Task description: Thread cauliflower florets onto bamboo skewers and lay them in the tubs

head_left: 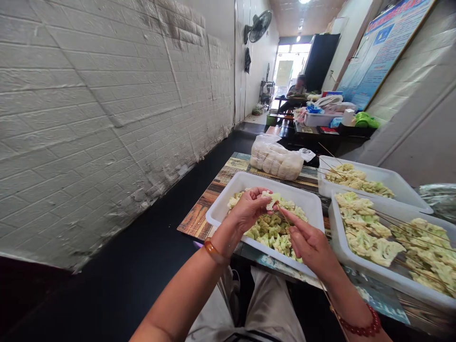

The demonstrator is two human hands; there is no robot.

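Note:
My left hand (248, 208) pinches a pale cauliflower floret (271, 198) above a white tray (228, 202) of loose florets. Just to its right, my right hand (309, 243) is closed round a thin bamboo skewer (283, 217), forefinger stretched along it, the skewer's tip meeting the floret. An orange bangle sits on my left wrist and a red bead bracelet on my right.
Two more white trays (338, 237) (399, 178) at the right hold skewered cauliflower. A plastic bag of pale pieces (276, 159) lies beyond on the patterned table (199, 213). A white brick wall runs along the left. A person sits far back among cluttered tables.

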